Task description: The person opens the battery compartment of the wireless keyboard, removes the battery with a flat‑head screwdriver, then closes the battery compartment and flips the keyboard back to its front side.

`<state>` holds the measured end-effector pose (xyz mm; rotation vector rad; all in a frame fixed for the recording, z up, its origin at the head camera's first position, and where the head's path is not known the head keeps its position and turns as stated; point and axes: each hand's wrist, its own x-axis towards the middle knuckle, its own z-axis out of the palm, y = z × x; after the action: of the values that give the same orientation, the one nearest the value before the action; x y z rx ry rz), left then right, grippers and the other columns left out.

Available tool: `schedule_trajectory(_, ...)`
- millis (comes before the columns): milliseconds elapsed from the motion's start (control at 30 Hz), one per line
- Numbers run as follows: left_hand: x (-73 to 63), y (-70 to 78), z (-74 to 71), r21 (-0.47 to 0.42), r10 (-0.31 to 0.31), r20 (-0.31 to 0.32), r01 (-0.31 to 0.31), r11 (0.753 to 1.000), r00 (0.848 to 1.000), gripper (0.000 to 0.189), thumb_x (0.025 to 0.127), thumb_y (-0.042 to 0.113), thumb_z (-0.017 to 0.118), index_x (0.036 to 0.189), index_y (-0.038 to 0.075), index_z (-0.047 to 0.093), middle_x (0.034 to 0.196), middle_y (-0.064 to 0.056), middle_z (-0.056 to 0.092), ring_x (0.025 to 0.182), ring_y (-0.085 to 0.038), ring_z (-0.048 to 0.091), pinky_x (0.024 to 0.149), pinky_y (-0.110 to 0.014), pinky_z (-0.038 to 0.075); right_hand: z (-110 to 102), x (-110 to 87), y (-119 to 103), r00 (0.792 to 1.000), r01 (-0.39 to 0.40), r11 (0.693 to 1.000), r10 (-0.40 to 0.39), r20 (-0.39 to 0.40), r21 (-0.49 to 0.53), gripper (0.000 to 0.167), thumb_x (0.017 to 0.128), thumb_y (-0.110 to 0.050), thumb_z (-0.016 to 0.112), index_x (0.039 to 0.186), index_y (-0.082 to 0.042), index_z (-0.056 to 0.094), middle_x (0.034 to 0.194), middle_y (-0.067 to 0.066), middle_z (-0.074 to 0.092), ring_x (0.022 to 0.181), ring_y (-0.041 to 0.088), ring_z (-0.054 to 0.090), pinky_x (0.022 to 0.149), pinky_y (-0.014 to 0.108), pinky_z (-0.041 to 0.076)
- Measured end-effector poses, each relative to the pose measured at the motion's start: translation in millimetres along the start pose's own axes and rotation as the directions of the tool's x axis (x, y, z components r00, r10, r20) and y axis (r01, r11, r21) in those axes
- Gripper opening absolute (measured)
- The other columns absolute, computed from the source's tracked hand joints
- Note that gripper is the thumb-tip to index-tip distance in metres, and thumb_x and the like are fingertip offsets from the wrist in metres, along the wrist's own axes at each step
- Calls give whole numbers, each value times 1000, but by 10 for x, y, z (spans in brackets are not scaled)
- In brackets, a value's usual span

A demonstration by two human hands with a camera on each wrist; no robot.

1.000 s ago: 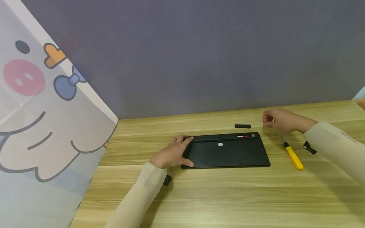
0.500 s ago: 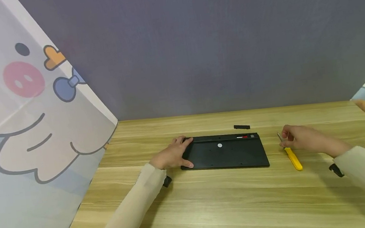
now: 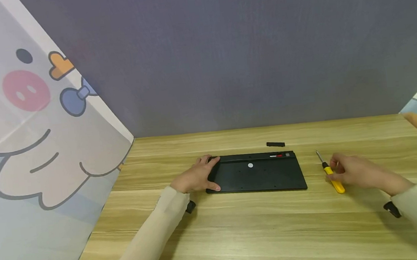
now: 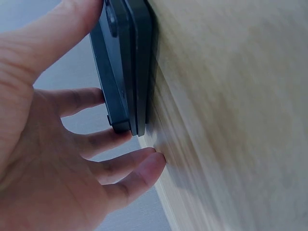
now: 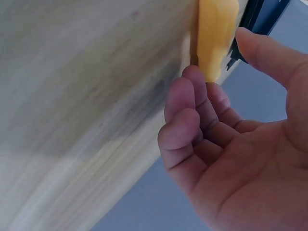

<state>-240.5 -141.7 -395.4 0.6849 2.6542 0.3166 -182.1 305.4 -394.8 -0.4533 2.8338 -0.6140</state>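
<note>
A flat black keyboard (image 3: 255,175) lies underside up on the wooden table, a small open compartment (image 3: 280,155) with red and white in it near its far right corner. At its left end rests my left hand (image 3: 195,177), fingers spread, thumb over the near corner; the left wrist view shows fingertips (image 4: 122,137) along the end. My right hand (image 3: 355,171) is at a yellow-handled screwdriver (image 3: 336,184), whose shaft points away from me. In the right wrist view loosely bent fingers touch the handle's end (image 5: 214,43), and the thumb (image 5: 260,53) stands a little apart from it.
Behind the keyboard lies a small black strip-shaped cover (image 3: 275,144). A grey panel (image 3: 262,56) rises at the table's far edge, and a cartoon-printed sheet (image 3: 44,164) stands on the left. Black wrist devices show at both sleeves.
My right hand has come toward me and to the right, from beyond the screwdriver's tip down to its handle. The left hand and keyboard stay in place.
</note>
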Motion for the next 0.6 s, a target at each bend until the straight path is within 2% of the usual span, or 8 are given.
schedule_trajectory(133, 7, -7, 6, 11, 10, -1, -10, 1000, 1000, 98, 79, 48, 71, 154, 24, 12, 156, -11, 5, 140, -37, 7, 101, -52, 32, 33, -2, 28, 1000, -1, 1000, 1, 2, -13, 39, 86, -31, 69, 94, 1, 48, 73, 1, 48, 60, 14, 41, 52, 28, 33)
schedule_trajectory(367, 23, -18, 5, 14, 18, -2, -18, 1000, 1000, 98, 79, 47, 71, 154, 23, 13, 156, -12, 5, 140, -37, 6, 102, -51, 31, 25, 13, 17, 999, -28, 1000, 27, 31, 9, 37, 86, -23, 69, 97, 7, 50, 84, 8, 60, 70, 16, 53, 59, 33, 44)
schedule_trajectory(600, 38, -30, 12, 28, 10, 8, -10, 1000, 1000, 98, 79, 48, 70, 154, 23, 11, 156, -12, 4, 140, -38, 6, 102, -52, 31, 35, 17, 8, 998, -48, 999, 48, 33, 0, 36, 85, -15, 68, 102, 11, 49, 84, 10, 61, 72, 19, 57, 61, 35, 47)
